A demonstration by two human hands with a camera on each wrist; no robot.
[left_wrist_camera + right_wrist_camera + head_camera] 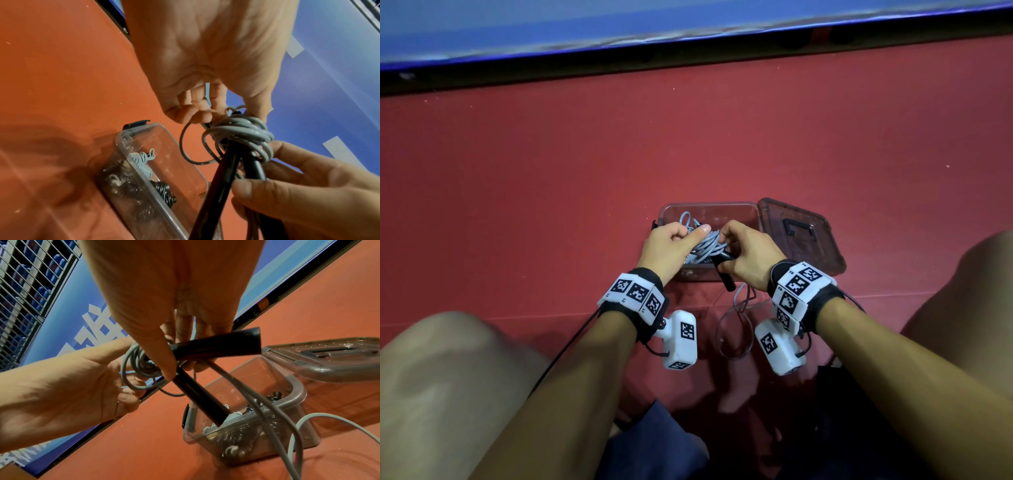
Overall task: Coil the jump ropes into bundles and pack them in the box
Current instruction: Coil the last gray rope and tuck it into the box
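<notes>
A grey jump rope [705, 248] is partly wound into a coil around its two black handles [724, 270], held just above the clear plastic box [709, 205]. My left hand [690, 236] pinches the coil [242, 131] between thumb and fingers. My right hand [729, 243] grips the black handles [216, 345] with thumb and curled fingers. The rope's loose end [736, 325] trails down in loops onto the red floor between my knees. Inside the box [164, 162] lie a pale coiled rope [141, 160] and a dark coiled one [162, 190].
The box's tinted lid [801, 233] lies flat on the red floor right of the box, touching it. My bare knees flank the hands on both sides. A blue panel with a dark base [688, 44] runs along the far edge of the floor.
</notes>
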